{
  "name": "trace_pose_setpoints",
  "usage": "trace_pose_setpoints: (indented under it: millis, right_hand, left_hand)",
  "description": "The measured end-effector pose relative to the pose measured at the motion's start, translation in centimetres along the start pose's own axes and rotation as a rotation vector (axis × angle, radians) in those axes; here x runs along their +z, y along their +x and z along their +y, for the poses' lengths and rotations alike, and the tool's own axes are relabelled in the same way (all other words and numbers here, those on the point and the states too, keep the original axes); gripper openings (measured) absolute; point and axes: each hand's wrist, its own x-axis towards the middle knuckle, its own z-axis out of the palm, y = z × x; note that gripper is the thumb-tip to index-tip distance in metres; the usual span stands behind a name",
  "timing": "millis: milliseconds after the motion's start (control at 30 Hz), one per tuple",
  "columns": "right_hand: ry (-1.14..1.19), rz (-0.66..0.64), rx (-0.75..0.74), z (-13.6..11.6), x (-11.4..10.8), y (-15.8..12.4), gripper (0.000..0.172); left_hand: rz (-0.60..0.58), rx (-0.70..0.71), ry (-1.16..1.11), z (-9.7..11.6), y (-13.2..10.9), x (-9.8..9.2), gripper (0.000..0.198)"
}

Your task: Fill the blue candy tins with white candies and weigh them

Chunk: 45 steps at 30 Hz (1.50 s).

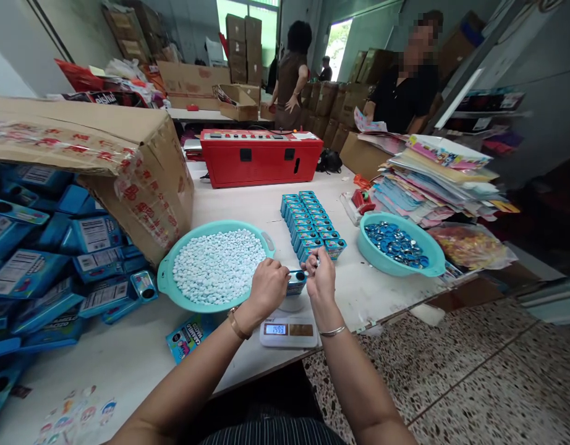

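A small blue tin (296,284) with a dark round hole in its top stands on a white digital scale (289,332) with a lit display. My left hand (267,287) is closed beside the tin's left side, its fingers pressed together; whether it grips the tin is hidden. On the other side, my right hand (321,278) is closed with curled fingers around something small and pale. To the left, a turquoise basin (167,279) holds many small pale candies (220,266). Behind the hands, blue tins (308,225) stand in two rows.
Shiny blue caps fill a turquoise bowl (382,262) at right. An open carton (159,191) spills blue tins at left. Behind stand a red machine (261,161) and stacked papers (419,185). A flat blue package (190,337) lies near the front edge. Two people stand farther back.
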Motion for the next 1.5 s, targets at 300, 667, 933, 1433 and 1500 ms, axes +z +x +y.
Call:
trace_pose_setpoints:
  millis: [300, 667, 933, 1433, 1500]
  right_hand:
    - [-0.021, -0.022, -0.099, 0.8, 0.0, -0.4, 0.039]
    - [0.044, -0.011, -0.104, 0.8, -0.2, -0.9, 0.036]
    - [0.241, 0.121, 0.033, -1.8, -2.0, 1.1, 0.025]
    - [0.185, 0.385, 0.044, -1.6, -19.5, -3.8, 0.027]
    - [0.190, 0.365, 0.081, -1.9, -19.2, -3.7, 0.028]
  left_hand:
    - [0.066, -0.001, -0.113, 0.9, 1.4, 0.7, 0.016]
    - [0.190, -0.042, -0.312, 1.6, 2.4, 2.2, 0.018]
    - [0.448, -0.029, -0.451, -0.7, -2.7, 0.3, 0.016]
    - [-0.331, 0.759, -0.170, 3.0, -15.1, 11.8, 0.020]
    - [-0.331, 0.778, -0.156, 2.8, -14.9, 11.5, 0.013]
